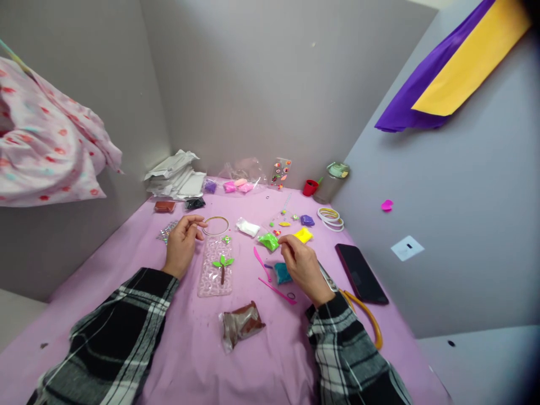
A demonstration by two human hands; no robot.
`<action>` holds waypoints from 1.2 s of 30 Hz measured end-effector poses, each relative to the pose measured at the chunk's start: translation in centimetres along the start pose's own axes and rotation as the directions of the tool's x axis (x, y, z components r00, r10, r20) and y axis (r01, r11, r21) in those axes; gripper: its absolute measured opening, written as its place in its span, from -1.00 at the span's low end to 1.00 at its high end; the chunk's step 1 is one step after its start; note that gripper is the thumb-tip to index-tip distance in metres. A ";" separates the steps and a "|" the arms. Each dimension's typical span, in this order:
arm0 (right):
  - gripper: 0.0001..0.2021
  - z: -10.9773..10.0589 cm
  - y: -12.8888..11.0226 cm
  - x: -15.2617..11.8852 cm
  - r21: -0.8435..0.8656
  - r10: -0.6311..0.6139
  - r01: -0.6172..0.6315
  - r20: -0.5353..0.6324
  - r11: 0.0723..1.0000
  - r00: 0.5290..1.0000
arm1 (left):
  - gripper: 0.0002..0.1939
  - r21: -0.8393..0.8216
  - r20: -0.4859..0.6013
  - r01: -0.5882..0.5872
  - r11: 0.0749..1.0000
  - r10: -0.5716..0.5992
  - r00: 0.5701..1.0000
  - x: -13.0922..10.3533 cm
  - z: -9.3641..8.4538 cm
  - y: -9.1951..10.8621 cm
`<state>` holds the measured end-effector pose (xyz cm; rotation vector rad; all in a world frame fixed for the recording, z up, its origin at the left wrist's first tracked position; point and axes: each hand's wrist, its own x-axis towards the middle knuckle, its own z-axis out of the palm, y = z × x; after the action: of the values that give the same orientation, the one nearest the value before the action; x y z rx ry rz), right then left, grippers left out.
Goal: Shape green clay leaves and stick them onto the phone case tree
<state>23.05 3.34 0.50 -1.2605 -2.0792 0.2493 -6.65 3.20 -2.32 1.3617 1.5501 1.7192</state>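
My left hand rests beside a clear phone case, its fingers loosely bent and apart, holding nothing. Stuck on the case are a palm tree with green leaves and brown trunk, and a small flower. A thin gold ring lies by the left fingertips. My right hand pinches the right end of a packet of green clay. Below that hand are a packet of teal clay and two pink modelling tools. Nearer me lies a packet of brown clay.
White clay and yellow clay packets lie farther back. A phone and an orange curved handle are at right. White rings, a bottle and a red cup stand by the wall. White packages are stacked back left.
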 end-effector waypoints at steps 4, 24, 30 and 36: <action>-0.83 0.0 -0.3 0.1 0.007 -0.018 0.018 0.001 1.000 1.000 | -0.82 0.009 0.001 -0.003 1.000 0.003 1.000 0.0 0.0 0.1; -0.91 0.1 -0.1 0.0 0.050 -0.039 0.039 0.000 0.998 0.999 | -0.82 0.021 0.015 -0.010 1.000 0.009 1.000 0.0 0.0 0.0; -0.91 0.2 -0.2 0.0 0.057 -0.044 0.043 0.012 0.997 0.999 | -0.82 0.022 0.015 -0.002 1.000 0.002 1.000 0.0 0.0 0.1; -0.90 0.2 -0.3 0.0 0.041 -0.050 0.050 0.007 0.998 0.999 | -0.82 0.021 0.015 -0.003 1.000 0.002 1.000 0.0 0.0 0.2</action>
<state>22.70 3.17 0.47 -1.1835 -2.0995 0.2732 -6.59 3.14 -2.12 1.3844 1.5633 1.6949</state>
